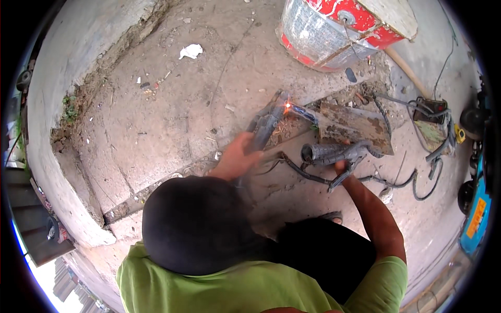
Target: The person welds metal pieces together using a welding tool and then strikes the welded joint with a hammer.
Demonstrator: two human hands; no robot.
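My left hand (239,156) is closed around a dark metal tube (267,128) that slants up and away from me. At the tube's far end a bright orange glow with sparks touches a short, bluish, shiny metal bar (301,111). My right hand (342,166) is partly hidden by a grey tubular metal part (331,153), its fingers wrapped round it from below. Beyond that part lies a rusty, stained flat plate (355,128). A rounded black shape (198,224) hides my left forearm.
A red and grey bucket (329,36) with a board on top stands at the far right, a wooden handle (409,73) beside it. Dark cables (399,183) loop across the ground near a worn box (433,125). White scrap (191,51) lies far left; a low concrete ledge (57,172) runs along the left.
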